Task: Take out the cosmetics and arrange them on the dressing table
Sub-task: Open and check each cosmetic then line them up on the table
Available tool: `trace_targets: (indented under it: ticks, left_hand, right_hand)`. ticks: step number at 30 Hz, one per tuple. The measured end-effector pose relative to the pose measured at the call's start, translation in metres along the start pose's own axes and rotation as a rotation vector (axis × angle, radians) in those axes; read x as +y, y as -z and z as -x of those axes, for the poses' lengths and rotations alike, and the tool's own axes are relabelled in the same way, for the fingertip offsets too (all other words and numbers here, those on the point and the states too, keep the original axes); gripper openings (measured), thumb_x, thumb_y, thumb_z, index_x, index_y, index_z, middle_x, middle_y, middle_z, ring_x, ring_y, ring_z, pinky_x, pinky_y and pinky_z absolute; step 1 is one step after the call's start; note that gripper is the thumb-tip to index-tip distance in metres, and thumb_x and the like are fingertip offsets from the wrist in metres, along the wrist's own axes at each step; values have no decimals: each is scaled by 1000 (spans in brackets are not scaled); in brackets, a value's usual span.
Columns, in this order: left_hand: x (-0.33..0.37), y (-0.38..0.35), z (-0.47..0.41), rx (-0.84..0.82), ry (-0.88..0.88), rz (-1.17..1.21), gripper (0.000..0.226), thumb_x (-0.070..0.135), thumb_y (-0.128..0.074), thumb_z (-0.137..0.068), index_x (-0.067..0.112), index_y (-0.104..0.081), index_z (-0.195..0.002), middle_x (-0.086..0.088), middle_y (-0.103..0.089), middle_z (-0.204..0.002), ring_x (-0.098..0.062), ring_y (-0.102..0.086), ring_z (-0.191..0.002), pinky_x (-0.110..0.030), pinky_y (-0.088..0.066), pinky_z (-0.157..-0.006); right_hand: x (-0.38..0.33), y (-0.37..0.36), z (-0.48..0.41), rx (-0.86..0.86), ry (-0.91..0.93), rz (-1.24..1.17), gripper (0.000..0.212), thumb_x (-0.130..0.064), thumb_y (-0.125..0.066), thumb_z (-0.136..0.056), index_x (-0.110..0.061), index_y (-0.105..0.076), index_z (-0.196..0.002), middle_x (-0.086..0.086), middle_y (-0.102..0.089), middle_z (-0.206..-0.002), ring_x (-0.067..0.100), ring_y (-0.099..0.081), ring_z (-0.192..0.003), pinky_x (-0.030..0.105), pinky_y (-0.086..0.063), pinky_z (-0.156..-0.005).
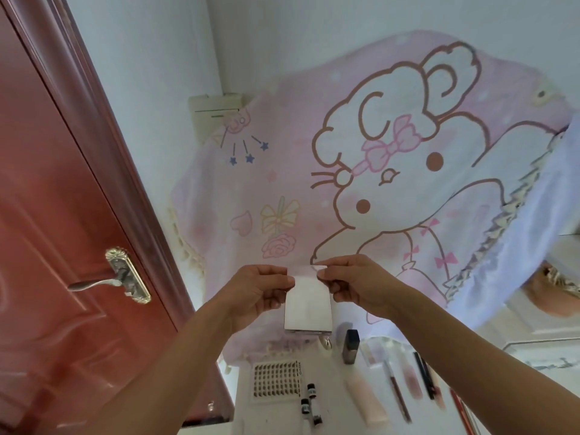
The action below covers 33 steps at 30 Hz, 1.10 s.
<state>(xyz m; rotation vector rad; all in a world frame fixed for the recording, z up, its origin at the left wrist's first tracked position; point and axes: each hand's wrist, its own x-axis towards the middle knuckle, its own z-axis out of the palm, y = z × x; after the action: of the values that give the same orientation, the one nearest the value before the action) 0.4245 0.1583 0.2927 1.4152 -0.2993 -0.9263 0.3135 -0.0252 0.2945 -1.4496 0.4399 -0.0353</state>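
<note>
Home bedroom: dressing table (276, 422), rabbit-print cloth (314, 183), door (47, 215).

The left grip (257, 293) and right grip (354, 284) pinch the top corners of a small white box (309, 306), held upright above the bench (273, 419). On the bench lie a lash tray (276, 383), two small vials (311, 391), a pink tube (365, 403) and pencils (396, 390); a dark bottle (351, 346) stands upright.

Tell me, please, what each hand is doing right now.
Left hand: pinching the white box at its left edge.
Right hand: pinching the same white box at its top.
</note>
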Motion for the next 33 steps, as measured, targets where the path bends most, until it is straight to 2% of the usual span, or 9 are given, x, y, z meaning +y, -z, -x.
trace_targets:
  ticks: [4, 6, 9, 12, 16, 21, 25, 27, 33]
  left_hand:
    - [-1, -4, 0, 48, 1, 45, 14, -9, -65, -81, -2, -66, -92, -9, -61, -64, -14, -50, -49, -22, -43, -47]
    - [-3, -4, 0, 108, -9, 142, 18, -10, -63, -81, 0, -62, -96, -9, -60, -63, -15, -51, -47, -22, -45, -44]
    - [-5, -2, 0, 159, -26, 253, 26, -10, -61, -83, 2, -60, -106, -11, -61, -63, -20, -54, -50, -23, -48, -44]
    - [-4, 2, 3, 70, -51, 207, 36, -7, -65, -81, -1, -58, -117, -14, -65, -73, -22, -60, -58, -26, -52, -51]
    - [2, 13, 7, -91, -123, 157, 49, 2, -71, -72, 0, -60, -120, -15, -65, -105, -24, -66, -89, -30, -57, -73]
    - [2, 15, 7, -189, -183, 167, 45, -5, -81, -65, -5, -67, -107, -25, -61, -111, -32, -64, -97, -33, -56, -81]
    - [-2, 15, 8, -54, -236, 143, 38, -6, -73, -64, -7, -67, -102, -25, -67, -101, -35, -67, -94, -35, -57, -87]
    - [-4, 15, 8, -22, -246, 123, 39, -4, -72, -63, -6, -67, -101, -26, -68, -101, -35, -67, -93, -36, -56, -89]
    - [-3, 13, 10, -22, -239, 82, 43, -2, -73, -64, -6, -65, -106, -29, -66, -107, -37, -66, -99, -39, -53, -96]
  right_hand:
    - [4, -5, 2, 42, 18, 11, 22, -20, -69, -90, -5, -72, -106, 5, -68, -81, 15, -60, -69, 24, -52, -60]
    - [8, -4, 6, 27, -9, 32, 27, -28, -69, -89, -7, -71, -105, 2, -70, -83, 16, -65, -75, 26, -54, -62]
    - [15, -4, 11, -62, -61, 24, 27, -22, -68, -91, 0, -68, -107, 10, -74, -89, 20, -69, -74, 26, -55, -62]
    - [14, 1, 11, -78, -74, -29, 23, -11, -65, -92, 6, -68, -106, 14, -68, -79, 15, -60, -60, 22, -52, -54]
    - [5, 11, 10, -189, -190, -251, 30, -10, -61, -88, 11, -64, -111, 8, -56, -67, 10, -50, -50, 17, -47, -45]
    - [3, 13, 10, -280, -272, -401, 19, -16, -56, -88, 0, -67, -86, 8, -55, -65, 10, -50, -49, 17, -47, -44]
    - [-2, 10, 12, -143, -62, 50, 43, -40, -64, -82, -8, -69, -110, 13, -72, -97, 24, -70, -82, 28, -56, -68]
    - [-8, 9, 13, -120, 57, 254, 46, -47, -65, -80, -17, -70, -114, 8, -72, -108, 24, -68, -100, 32, -57, -82]
    - [-14, -2, 12, -97, 302, 512, 12, -29, -78, -80, -29, -80, -92, 9, -70, -81, 17, -56, -70, 33, -46, -70]
